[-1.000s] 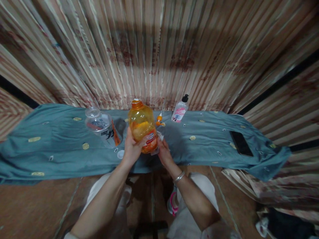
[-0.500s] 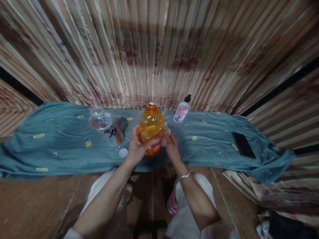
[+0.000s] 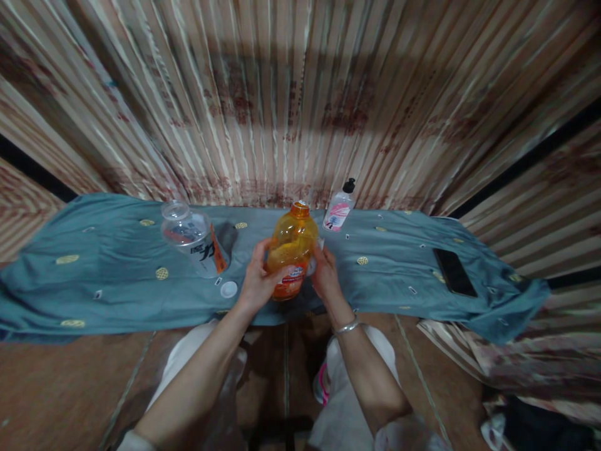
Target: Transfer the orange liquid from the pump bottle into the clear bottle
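Fingers (image 3: 263, 266) clasping orange bottle (image 3: 291, 250), teal cloth (image 3: 107, 288), striped curtain (image 3: 300, 94) behind

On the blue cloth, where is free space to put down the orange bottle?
The wide stretch of patterned blue-grey cloth left of the clear plastic jar is bare. Another free patch lies between the pink-labelled pump bottle and the black phone. The middle is crowded: jar, small white cap, and both hands, left and right, around the orange plastic bottle.

You have the orange bottle (image 3: 292, 249) between both hands — translucent plastic, orange cap on, a red-and-white label low on its body. It stands nearly upright, tipped slightly right, just right of the clear jar (image 3: 193, 239) lying on its side.
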